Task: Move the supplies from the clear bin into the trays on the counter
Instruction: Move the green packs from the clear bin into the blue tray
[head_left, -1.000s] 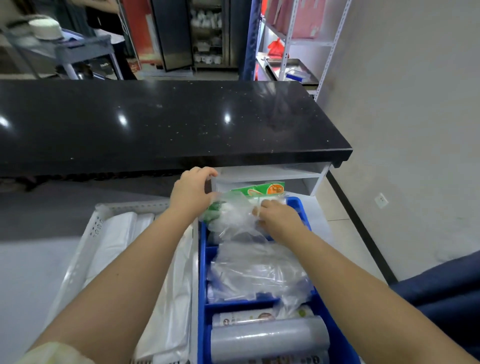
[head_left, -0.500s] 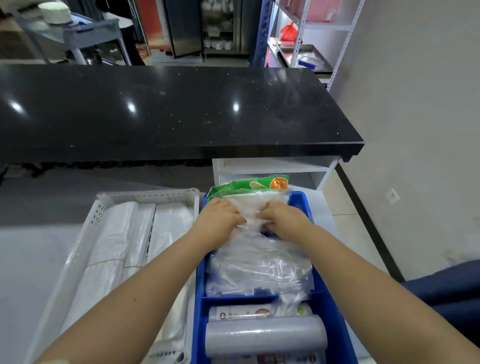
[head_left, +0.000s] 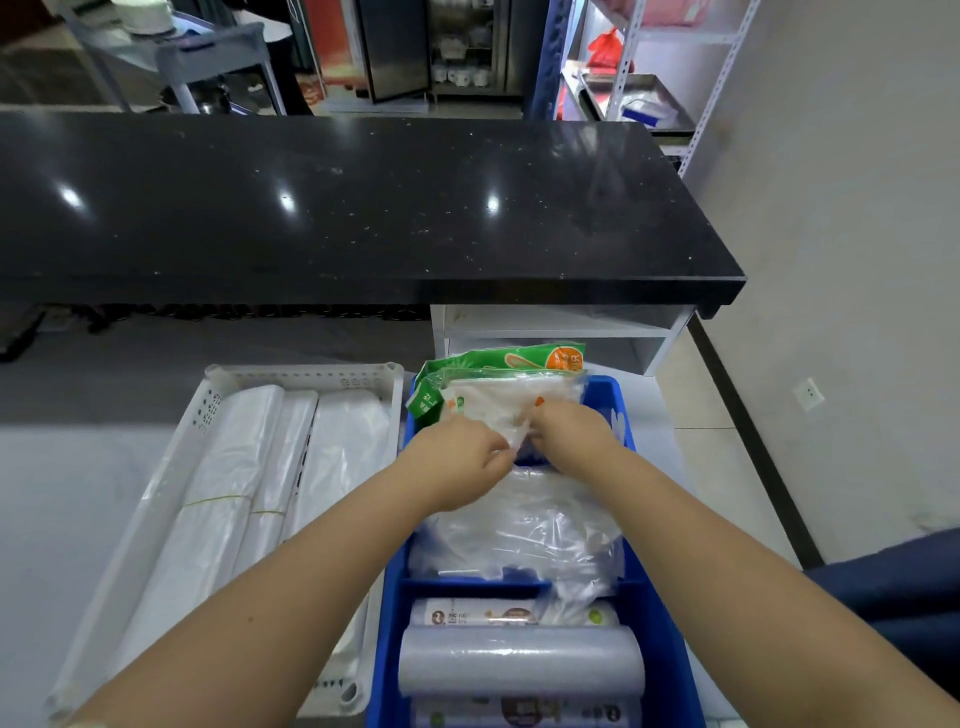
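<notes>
Plastic, clear and crinkled, is caught between both hands. The left grip (head_left: 462, 457) has its fingers curled in and pinches the lower edge of a clear packet (head_left: 493, 402) with a green corner. The right grip (head_left: 571, 434) does the same from the other side, knuckles up and fingertips tucked under. The two hands are almost touching over the packet's near edge. Both wrists are bent slightly down and both forearms are bare. They reach forward from the bottom corners of the view and converge over the far end of the blue tray (head_left: 389, 649).

The packet stands nearly upright in the tray's far compartment. It leans against a second packet (head_left: 514, 358) with a green and orange top, just behind it. In the middle compartment, under the forearms, lies a loose heap of clear bags (head_left: 519, 525). Nearer, past a divider, a printed box (head_left: 478, 613) sits behind a pale roll of film (head_left: 519, 665) lying on its side.

Beside the blue tray on the left, touching it, is a white perforated tray (head_left: 301, 374). It holds long rolled bundles of white bags (head_left: 234, 493) laid lengthwise. Both trays rest on a pale surface (head_left: 78, 493). Beyond them runs a glossy black speckled countertop (head_left: 363, 208), and a plain wall (head_left: 831, 260) is on the right.
</notes>
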